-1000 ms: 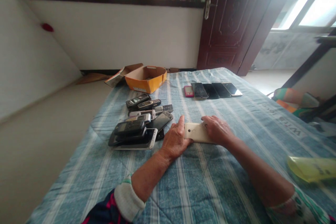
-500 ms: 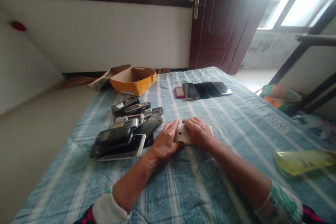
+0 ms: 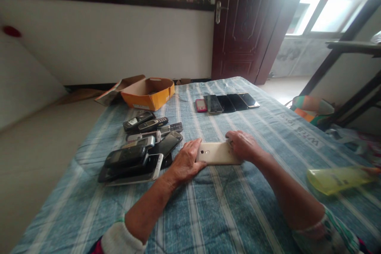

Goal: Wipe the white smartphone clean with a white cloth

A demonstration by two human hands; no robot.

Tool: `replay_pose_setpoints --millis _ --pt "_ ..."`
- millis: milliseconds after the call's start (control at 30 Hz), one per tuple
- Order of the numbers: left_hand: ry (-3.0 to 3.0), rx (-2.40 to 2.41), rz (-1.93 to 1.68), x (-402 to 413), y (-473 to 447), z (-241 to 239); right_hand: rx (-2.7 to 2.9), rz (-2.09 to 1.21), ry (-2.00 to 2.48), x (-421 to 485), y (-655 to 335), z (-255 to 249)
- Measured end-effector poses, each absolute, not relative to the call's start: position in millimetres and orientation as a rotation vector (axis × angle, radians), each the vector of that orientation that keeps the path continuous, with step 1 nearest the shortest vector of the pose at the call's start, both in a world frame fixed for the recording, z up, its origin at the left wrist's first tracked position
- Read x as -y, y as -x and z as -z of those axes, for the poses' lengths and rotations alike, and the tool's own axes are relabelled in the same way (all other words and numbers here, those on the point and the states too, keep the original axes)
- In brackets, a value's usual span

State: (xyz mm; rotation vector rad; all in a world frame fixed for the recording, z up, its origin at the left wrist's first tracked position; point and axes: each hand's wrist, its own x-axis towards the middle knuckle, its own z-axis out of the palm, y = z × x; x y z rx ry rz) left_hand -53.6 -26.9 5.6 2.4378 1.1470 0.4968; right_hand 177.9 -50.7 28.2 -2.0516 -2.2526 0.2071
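A gold smartphone (image 3: pixel 219 153) lies back up on the striped cloth, its camera end to the left. My left hand (image 3: pixel 188 158) grips that left end between thumb and fingers. At the opposite end, my right hand (image 3: pixel 242 145) has its fingers curled over the edge; its thumb is mostly hidden. Just left of my left hand is a heap of old mobile phones (image 3: pixel 127 156), with keypad models and a dark touchscreen phone (image 3: pixel 166 143) among them. Farther back lie several dark smartphones (image 3: pixel 229 103) in an overlapping row, beside a small pink-edged device (image 3: pixel 201 105).
An orange cardboard box (image 3: pixel 151 97) with its flap open stands at the far left of the cloth-covered surface (image 3: pixel 190 214). A yellow translucent object (image 3: pixel 336 178) lies on the right. Beyond the far edge are a white wall and a dark red door (image 3: pixel 241 27).
My right hand has slid right along the phone to its far end, uncovering more of the gold back. The left hand keeps its hold. The whole view has shifted slightly.
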Motion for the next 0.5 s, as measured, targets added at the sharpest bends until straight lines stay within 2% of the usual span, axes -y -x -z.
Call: replay_pose_setpoints --millis 333,500 --pt "-2.478 -1.112 -0.503 25.0 53.8 -5.4 2.276 -0.141 1.840 53.1 -163.4 -15.8" --pt "-2.494 -1.124 -0.477 24.6 53.6 -5.1 2.238 -0.180 2.025 54.0 -176.1 -26.3"
